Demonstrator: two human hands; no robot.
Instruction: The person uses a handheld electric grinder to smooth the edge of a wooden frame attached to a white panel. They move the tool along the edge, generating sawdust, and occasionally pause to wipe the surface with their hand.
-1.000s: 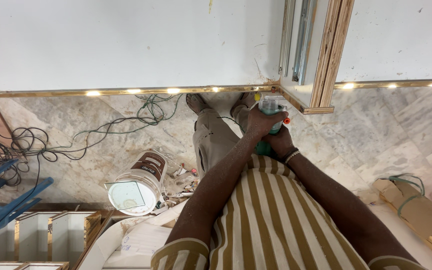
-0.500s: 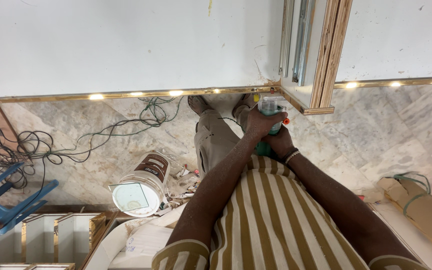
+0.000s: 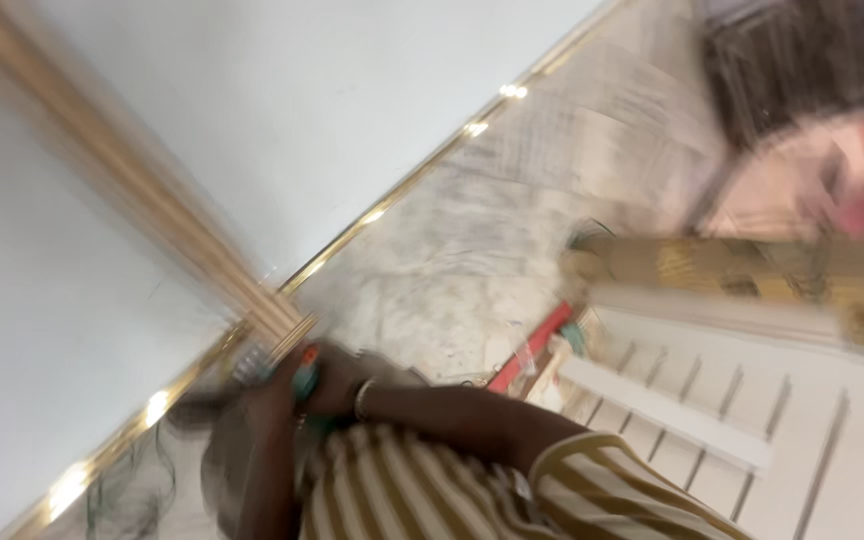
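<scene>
Blurred: both your hands (image 3: 327,385) close around a green tool (image 3: 304,380) by the gold-trimmed white panel (image 3: 282,325); work appears unfinished.

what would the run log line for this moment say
view: blurred, tilted | hands: together on a green tool, which hand grips unclear | near: gold trim on white wall | floor: marble

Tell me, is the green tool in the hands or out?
In: both hands close together around the green tool, though the picture is blurred.
</scene>
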